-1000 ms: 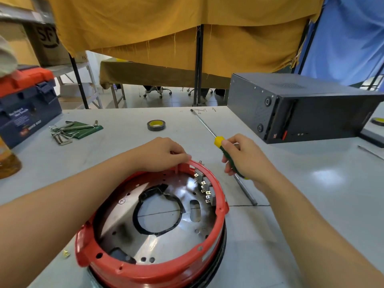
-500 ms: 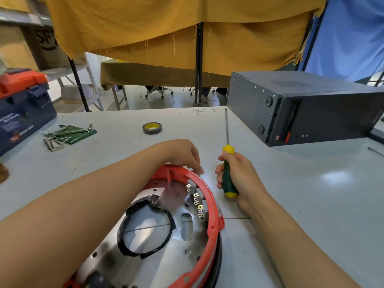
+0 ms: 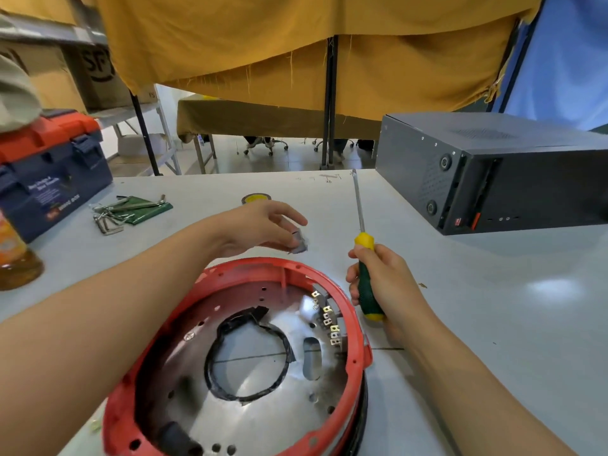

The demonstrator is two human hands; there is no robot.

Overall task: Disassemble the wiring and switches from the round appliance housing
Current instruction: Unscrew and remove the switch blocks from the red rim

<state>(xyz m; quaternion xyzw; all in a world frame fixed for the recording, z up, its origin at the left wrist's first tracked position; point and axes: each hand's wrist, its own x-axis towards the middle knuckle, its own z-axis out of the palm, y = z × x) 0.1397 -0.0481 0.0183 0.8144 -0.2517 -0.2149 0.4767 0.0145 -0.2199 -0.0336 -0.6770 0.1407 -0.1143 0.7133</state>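
Moved: the left hand, on the housing's far rim a second ago, is now beyond it over the bench, fingers spread loosely, with a small dark grey part at its fingertips; the part is blurred, and whether it is pinched or lying on the bench cannot be told. The screwdriver shaft, slanted to the left a second ago, now points straight toward the bench's far edge.

Item 1. Round red plastic housing with a silver metal floor: near edge of the bench, between the two forearms, tilted up on its right side. Inside: a black ring round the central opening, and a row of brass-terminal switches against the right inner wall.

Item 2. Green-and-yellow-handled screwdriver: gripped in the fist of the right hand, just beside the housing's right rim, not touching it.

Item 3. Black rectangular computer case: far right corner.

Item 4. Blue toolbox with a red lid: left edge, lid closed.

Item 5. Hex keys on a green pouch: beside the toolbox.

Item 6. Roll of tape with a yellow core: just beyond the left hand.
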